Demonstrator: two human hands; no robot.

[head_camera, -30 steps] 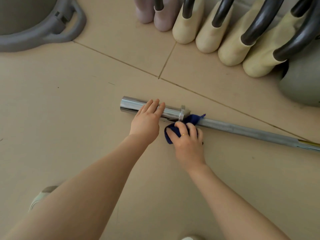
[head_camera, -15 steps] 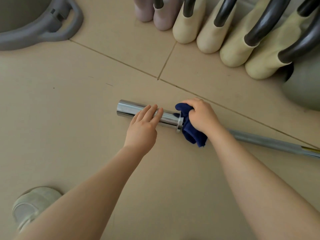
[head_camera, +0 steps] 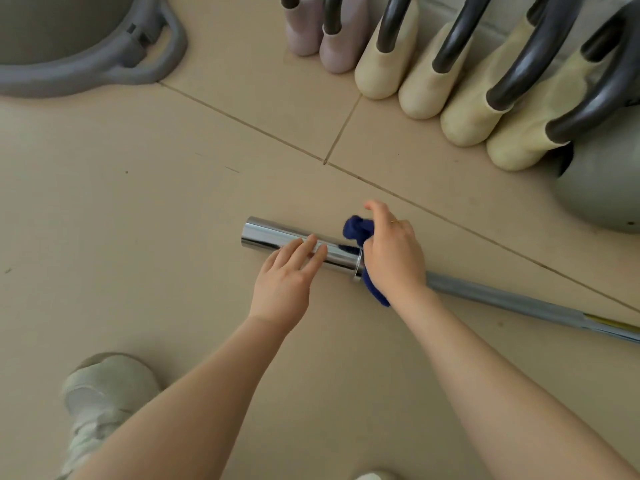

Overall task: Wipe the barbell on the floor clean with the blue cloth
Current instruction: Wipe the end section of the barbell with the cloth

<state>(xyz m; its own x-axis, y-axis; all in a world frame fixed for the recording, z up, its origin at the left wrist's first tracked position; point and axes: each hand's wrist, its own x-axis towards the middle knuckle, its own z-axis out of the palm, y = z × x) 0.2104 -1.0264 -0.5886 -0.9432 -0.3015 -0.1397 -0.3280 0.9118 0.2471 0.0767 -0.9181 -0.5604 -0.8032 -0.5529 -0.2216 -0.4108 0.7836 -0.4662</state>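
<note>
Head view: long steel barbell with a polished chrome sleeve [head_camera: 294,242] lies flat on the beige tiled floor [head_camera: 138,220], running from centre frame down toward the right edge. Left hand [head_camera: 285,282] rests on the sleeve, fingers [head_camera: 304,249] straight and flat against the chrome, steadying it. Right hand [head_camera: 393,256] grips the dark blue cloth [head_camera: 356,230] bunched round the bar just beside the collar; index finger lifted, the others curled on the fabric.

Step in hand, as judged: wiping the junction of sleeve and shaft. To do it well, wrap the cloth fully round the bar, keep pressure from the left hand so the bar cannot roll, and work along the grey shaft toward the right, turning the bar for its underside.

Surroundings: row of cream and pink kettlebells with dark handles [head_camera: 433,81] behind, well apart; grey round base with handle [head_camera: 114,60] top left; pale shoe [head_camera: 104,393] bottom left. Nothing blocks the shaft's visible length.
</note>
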